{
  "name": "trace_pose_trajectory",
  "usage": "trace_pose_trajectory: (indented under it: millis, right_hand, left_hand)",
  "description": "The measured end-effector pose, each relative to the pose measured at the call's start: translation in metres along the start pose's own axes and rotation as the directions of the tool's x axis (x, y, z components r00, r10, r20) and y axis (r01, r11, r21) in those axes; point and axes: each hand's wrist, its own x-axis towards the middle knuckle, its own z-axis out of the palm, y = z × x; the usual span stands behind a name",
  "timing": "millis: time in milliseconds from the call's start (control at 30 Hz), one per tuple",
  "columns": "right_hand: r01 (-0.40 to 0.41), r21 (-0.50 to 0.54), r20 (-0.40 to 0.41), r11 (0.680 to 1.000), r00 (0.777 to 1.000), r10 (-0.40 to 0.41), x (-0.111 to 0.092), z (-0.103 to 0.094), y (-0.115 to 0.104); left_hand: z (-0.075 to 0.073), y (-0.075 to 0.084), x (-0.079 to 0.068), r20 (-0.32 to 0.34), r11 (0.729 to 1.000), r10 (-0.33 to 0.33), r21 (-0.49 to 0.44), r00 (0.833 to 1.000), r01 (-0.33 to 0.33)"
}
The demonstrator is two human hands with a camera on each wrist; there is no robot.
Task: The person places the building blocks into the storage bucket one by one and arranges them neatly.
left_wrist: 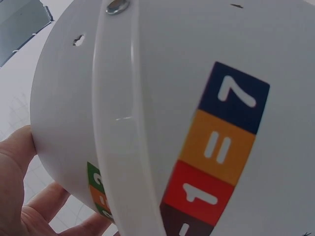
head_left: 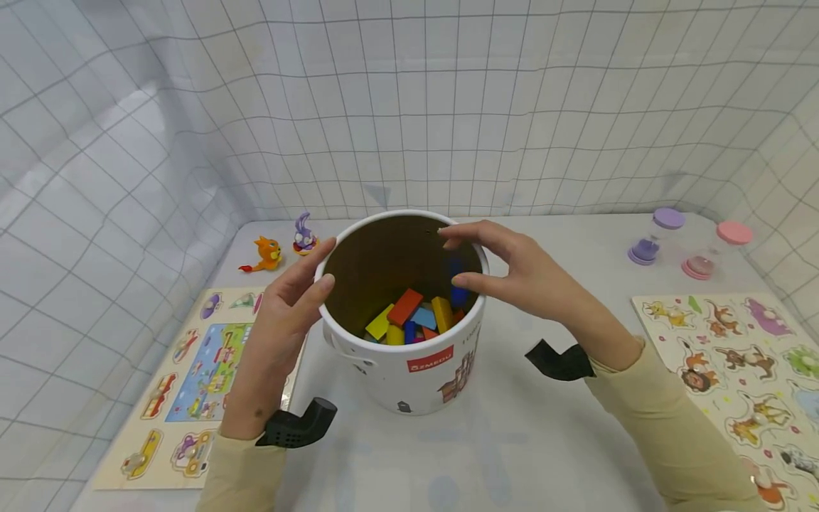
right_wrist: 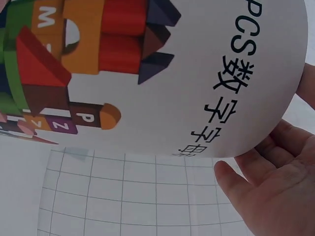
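Observation:
A white bucket (head_left: 384,377) stands upright mid-table, its mouth uncovered. Inside it lie several coloured blocks, among them a red block (head_left: 406,307), a yellow block (head_left: 441,314) and a light blue block (head_left: 424,318). My left hand (head_left: 288,313) touches the bucket's left rim, thumb and fingers spread loosely. In the left wrist view the bucket's white handle (left_wrist: 118,118) runs down its side. At the right rim, my right hand (head_left: 521,274) has its thumb and forefinger apart over the opening. Its other fingers are hidden in the head view; the right wrist view shows them by the bucket's edge.
Picture puzzle boards lie at left (head_left: 160,455) and right (head_left: 710,419). An orange toy figure (head_left: 265,254) and a purple one (head_left: 303,236) stand back left. A purple sand timer (head_left: 654,238) and a pink one (head_left: 710,252) are back right. Gridded white cloth surrounds the table.

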Motion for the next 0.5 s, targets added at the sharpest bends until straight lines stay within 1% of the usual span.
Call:
trace_pose_trajectory:
  millis: [100,167,267,333,367,400,433,467,500]
  right_hand:
    - [0.025,-0.019,-0.037,1.0,0.999,-0.026,-0.003,-0.001,0.001]
    - [0.027,0.007,-0.065,1.0,0.998,-0.026,-0.007,-0.003,0.002]
    - [0.0,0.082,-0.127,0.997,0.992,0.011,-0.014,-0.009,0.008]
    - [-0.039,0.08,-0.184,0.996,0.982,0.053,-0.021,-0.013,0.016]
    - [-0.066,0.039,-0.216,0.997,0.974,0.073,-0.025,-0.014,0.02]
    - [-0.096,-0.03,-0.242,0.995,0.966,0.086,-0.03,-0.016,0.025]
    - [-0.127,-0.11,-0.255,0.986,0.962,0.095,-0.035,-0.017,0.029]
    - [-0.151,-0.196,-0.251,0.969,0.963,0.099,-0.039,-0.019,0.032]
    - [-0.168,-0.281,-0.231,0.945,0.967,0.103,-0.045,-0.022,0.035]
  left_hand:
    - [0.0,0.0,0.0,0.002,1.0,-0.001,0.002,1.0,0.001]
    - [0.0,0.0,0.0,0.004,1.0,-0.002,0.012,1.0,0.002]
    - [-0.001,0.001,-0.001,0.004,1.0,-0.002,0.021,1.0,0.002]
    - [-0.001,0.002,-0.002,-0.001,0.999,-0.015,0.038,1.0,0.015]
    - [-0.001,0.002,-0.003,-0.005,0.999,-0.022,0.049,1.0,0.022]
    - [-0.002,0.003,-0.003,-0.009,0.998,-0.029,0.054,1.0,0.029]
    - [-0.002,0.003,-0.005,-0.013,0.997,-0.043,0.067,0.999,0.044]
    - [-0.002,0.003,-0.006,-0.017,0.995,-0.055,0.083,0.998,0.056]
    - [-0.003,0.004,-0.008,-0.022,0.991,-0.069,0.114,0.997,0.071]
